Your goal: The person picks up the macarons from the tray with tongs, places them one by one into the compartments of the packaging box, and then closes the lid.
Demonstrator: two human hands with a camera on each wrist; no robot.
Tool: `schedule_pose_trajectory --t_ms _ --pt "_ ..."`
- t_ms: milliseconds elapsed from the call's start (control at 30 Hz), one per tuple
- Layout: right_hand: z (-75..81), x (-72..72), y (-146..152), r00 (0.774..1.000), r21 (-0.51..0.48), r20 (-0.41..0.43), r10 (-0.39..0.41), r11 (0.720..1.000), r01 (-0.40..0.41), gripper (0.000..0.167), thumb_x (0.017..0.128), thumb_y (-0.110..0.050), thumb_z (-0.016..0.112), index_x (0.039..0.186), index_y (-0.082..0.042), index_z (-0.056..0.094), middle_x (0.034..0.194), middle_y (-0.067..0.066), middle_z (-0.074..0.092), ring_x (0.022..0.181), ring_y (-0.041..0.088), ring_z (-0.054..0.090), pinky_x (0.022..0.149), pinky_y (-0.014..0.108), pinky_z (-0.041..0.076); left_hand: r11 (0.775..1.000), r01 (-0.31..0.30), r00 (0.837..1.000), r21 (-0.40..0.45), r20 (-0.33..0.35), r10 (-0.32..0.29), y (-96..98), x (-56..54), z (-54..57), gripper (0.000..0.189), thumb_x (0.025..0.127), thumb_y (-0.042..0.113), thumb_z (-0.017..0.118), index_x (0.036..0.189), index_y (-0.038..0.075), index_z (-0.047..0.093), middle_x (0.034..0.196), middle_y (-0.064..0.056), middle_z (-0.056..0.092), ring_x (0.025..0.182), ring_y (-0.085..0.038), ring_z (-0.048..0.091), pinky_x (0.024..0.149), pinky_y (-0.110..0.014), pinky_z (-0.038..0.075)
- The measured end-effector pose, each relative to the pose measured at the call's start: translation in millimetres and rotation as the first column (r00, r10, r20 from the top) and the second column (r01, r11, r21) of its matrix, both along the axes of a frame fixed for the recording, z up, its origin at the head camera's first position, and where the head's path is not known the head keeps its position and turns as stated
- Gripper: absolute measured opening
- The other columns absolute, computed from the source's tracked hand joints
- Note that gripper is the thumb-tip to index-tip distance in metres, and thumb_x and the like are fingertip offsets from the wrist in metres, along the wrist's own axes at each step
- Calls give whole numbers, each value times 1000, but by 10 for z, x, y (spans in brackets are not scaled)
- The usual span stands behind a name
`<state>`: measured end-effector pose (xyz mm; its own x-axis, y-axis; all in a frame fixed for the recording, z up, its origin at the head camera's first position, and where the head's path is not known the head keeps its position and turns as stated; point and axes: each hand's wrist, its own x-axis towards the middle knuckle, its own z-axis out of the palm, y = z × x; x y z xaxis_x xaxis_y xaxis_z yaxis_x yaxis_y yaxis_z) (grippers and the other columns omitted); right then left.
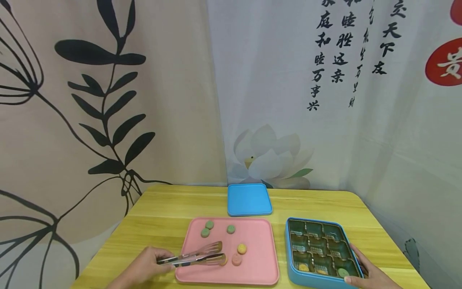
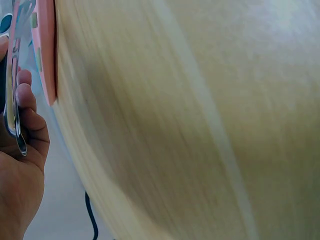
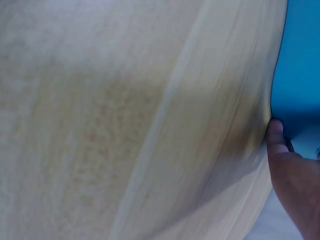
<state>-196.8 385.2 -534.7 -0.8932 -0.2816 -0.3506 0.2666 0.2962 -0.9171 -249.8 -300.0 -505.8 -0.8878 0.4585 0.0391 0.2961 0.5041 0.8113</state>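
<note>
My left hand [image 1: 149,261] grips clear-ended metal tongs [image 1: 196,257] over the pink tray [image 1: 258,269]. The tong arms stand apart, and a bit of yellow shows at the lower tip, mostly hidden. On the tray lie several macarons: green ones [image 1: 231,229] toward the back, a yellow one [image 1: 242,249] and a pink one [image 1: 236,259] right of the tongs. My right hand [image 1: 371,271] holds the blue box [image 1: 317,279] at its front right corner, thumb over the rim, fingers along the side. Its front row contains a yellow macaron [image 1: 303,267], a yellowish piece and a green macaron [image 1: 343,273].
A blue lid [image 1: 250,200] lies at the back of the wooden table [image 1: 173,204], behind the pink tray. The box has a divided insert [image 1: 319,247] with several compartments. A printed curtain [image 1: 180,100] hangs behind the table. A dark cable [image 2: 91,215] hangs beyond the table edge.
</note>
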Motion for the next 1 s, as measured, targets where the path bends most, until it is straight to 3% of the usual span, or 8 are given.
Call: schedule_pose_trajectory --t_ms 400,733,1000 --pt "-51 -32 41 1000 10 12 -10 1000 10 98 104 -35 51 148 -3 -30 145 48 -14 130 69 7 94 69 36 1000 0 1000 20 -22 1 31 -1 -73 18 82 19 80 96 8 77 77 7 69 62 -2 52 55 -23 46" --pt "108 36 -79 1000 48 -15 -5 999 6 90 106 -28 47 148 0 -28 142 52 -10 127 70 17 93 68 38 998 -54 999 -13 -7 54 50 -6 -88 16 80 21 82 93 11 78 76 6 69 59 -2 50 51 -21 44" --pt "155 67 -125 1000 77 -29 -8 997 11 91 106 -29 48 148 2 -27 142 52 -9 128 70 14 94 69 37 998 -59 998 -30 -18 59 33 -16 -67 15 83 23 79 91 10 78 75 6 68 61 -3 51 53 -22 44"
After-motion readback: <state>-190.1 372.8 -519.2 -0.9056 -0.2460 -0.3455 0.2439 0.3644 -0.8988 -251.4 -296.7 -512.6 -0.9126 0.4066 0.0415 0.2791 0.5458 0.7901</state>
